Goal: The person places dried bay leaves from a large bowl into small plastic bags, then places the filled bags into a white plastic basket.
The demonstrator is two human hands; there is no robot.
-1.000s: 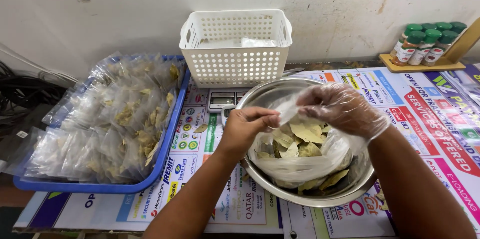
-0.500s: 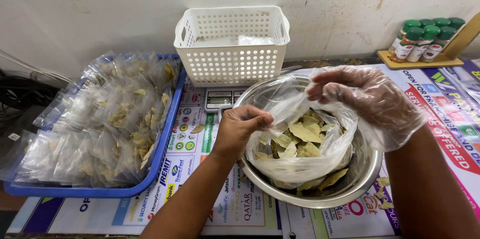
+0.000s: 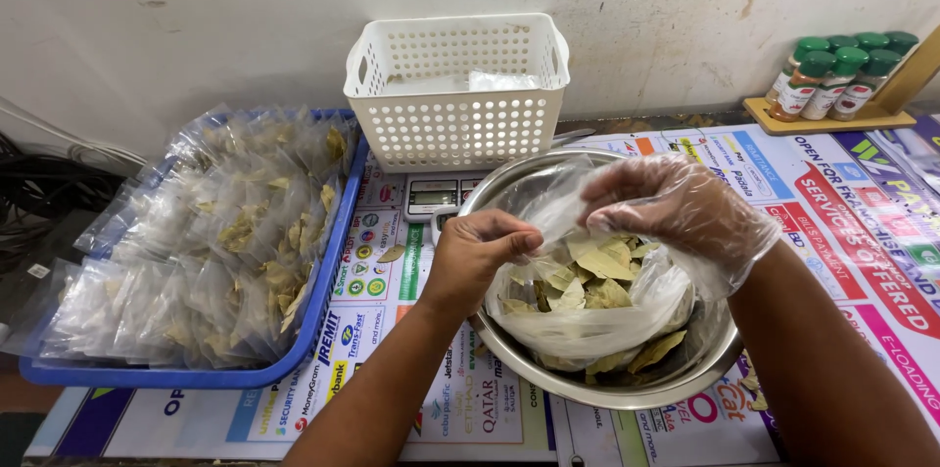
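pinching the near rim of the thin clear plastic bag of dried pale-green leaves (image 3: 587,296), the bare left hand (image 3: 477,254) has thumb and fingers closed tight on the film. that bag sits slumped inside the round shiny steel bowl (image 3: 685,381), just right of the blue plastic tray of small filled clear packets (image 3: 304,335). it looks feather-light, floppy and slippery, leaves brittle, so the rim is the place to grip. further right, the right hand in a loose clear disposable glove (image 3: 676,208) curls its fingers narrowly over the far rim.
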